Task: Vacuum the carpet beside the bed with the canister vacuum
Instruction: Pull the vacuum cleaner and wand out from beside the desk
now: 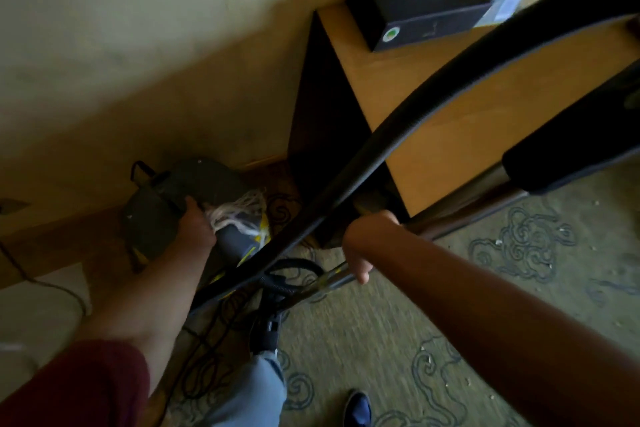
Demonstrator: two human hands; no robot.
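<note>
The dark grey canister vacuum (162,204) stands on the floor by the wall, left of a nightstand. My left hand (194,225) reaches down and grips the top of the canister, beside some white string tied on it. My right hand (363,243) is curled round the metal wand (332,282) of the vacuum. The black ribbed hose (433,107) arcs from the upper right down past both hands toward the canister. The patterned green carpet (398,340) lies below, with small white crumbs scattered at the right.
A wooden nightstand (450,121) stands against the wall with a black tissue box (422,7) on top. A black cable (214,350) lies tangled on the floor by my leg. My shoe (358,407) is on the carpet. White bedding (34,315) shows at the left.
</note>
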